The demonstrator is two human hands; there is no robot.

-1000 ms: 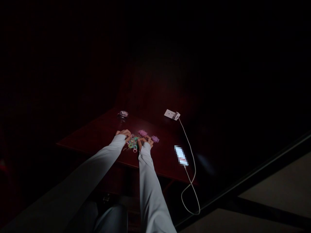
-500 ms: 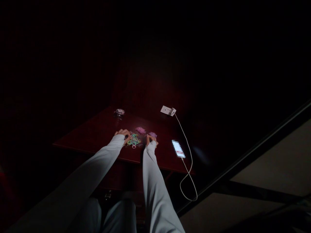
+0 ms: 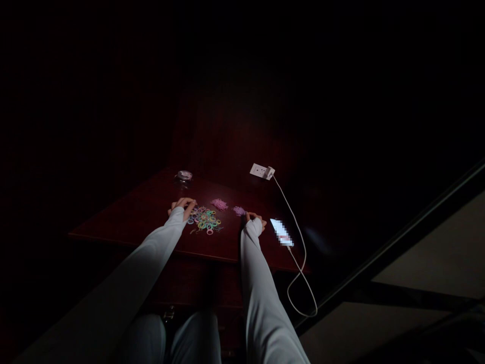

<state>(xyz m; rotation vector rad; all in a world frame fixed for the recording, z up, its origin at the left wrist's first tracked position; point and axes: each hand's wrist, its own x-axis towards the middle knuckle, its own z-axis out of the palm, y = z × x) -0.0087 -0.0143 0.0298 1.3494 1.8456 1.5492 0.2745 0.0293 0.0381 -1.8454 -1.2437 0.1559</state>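
Note:
In the head view, a mixed pile of small coloured hair ties (image 3: 205, 220) lies on the dark red table, in pastel green, yellow, pink and blue. My left hand (image 3: 182, 206) is at the pile's upper left edge, its fingers bent and drawn together. Whatever may be between the fingertips is too small to see. Beside a small purple heap (image 3: 239, 211) is my right hand (image 3: 256, 220), fingers curled in, their grip partly hidden by the hand and sleeve. A pink heap (image 3: 219, 205) of similar small pieces lies between the hands, farther back.
A round clear container with a pale lid (image 3: 184, 175) stands at the table's back left. On the right lies a lit phone (image 3: 282, 232). Its white cable (image 3: 291, 210) runs to a wall socket (image 3: 260, 171) and loops past the table edge. The surroundings are very dark.
My left hand has shifted left, uncovering more of the mixed pile. My right hand has moved right, off the front of the purple heap to its right side. The view has shifted slightly.

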